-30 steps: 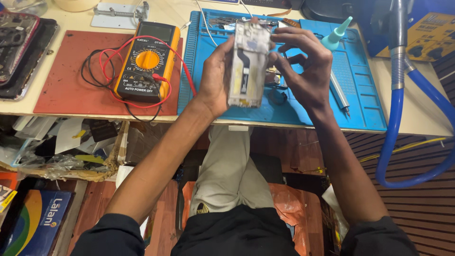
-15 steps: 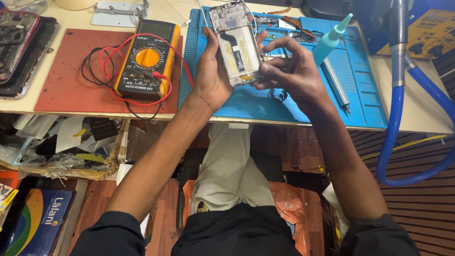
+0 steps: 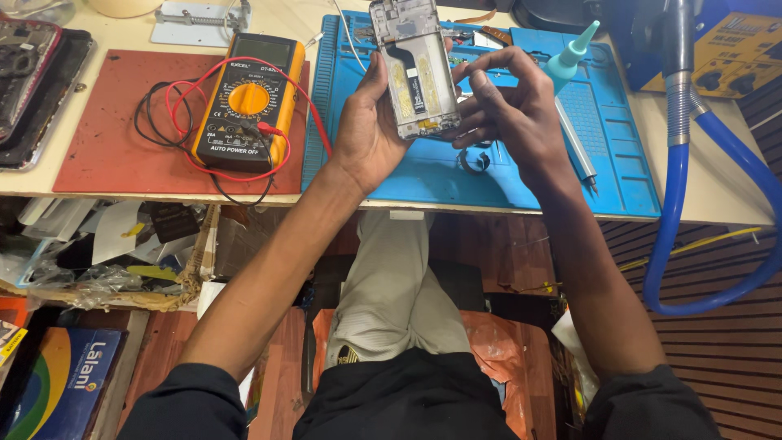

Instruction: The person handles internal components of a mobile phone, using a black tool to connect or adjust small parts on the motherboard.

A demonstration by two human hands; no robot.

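far left edge of desk: dark tray (image 3: 32,114) holding what looks like an opened phone, cut off by the frame, I can't make out detail.
left part of desk: flat red rubber mat (image 3: 106,155), running to the front edge; on it a yellow-and-black multimeter with orange dial (image 3: 248,102), its red and black leads (image 3: 175,114) looped beside it.
back edge, left: small grey metal plate jig (image 3: 199,20), partly cut off.
centre of desk: blue silicone repair mat (image 3: 619,163), front edge flush with the desk's front edge.
left hand: my left hand (image 3: 366,126) is wrapped round the left long side of the opened grey phone frame with bare internals (image 3: 415,69), thumb side hidden behind it, firm hold.
phone frame position: held upright in the air above the blue mat's back half, not touching it, top end near the frame's upper edge.
right hand: my right hand (image 3: 509,106) sits at the phone's right lower side, fingers curled and pinched near its bottom corner; whether they hold a small part I can't tell.
right of hands: teal-capped squeeze bottle (image 3: 570,57) and slim metal pen-like tool (image 3: 574,138) lying on the blue mat.
far right: blue ribbed hose (image 3: 676,236) hanging over the desk's front edge.
progress: back cover is off, internals exposed, so I judge disassembly underway; board and flex parts appear in place, so most work seems left.
hidden: small loose bits on the mat behind the phone, too small to name.
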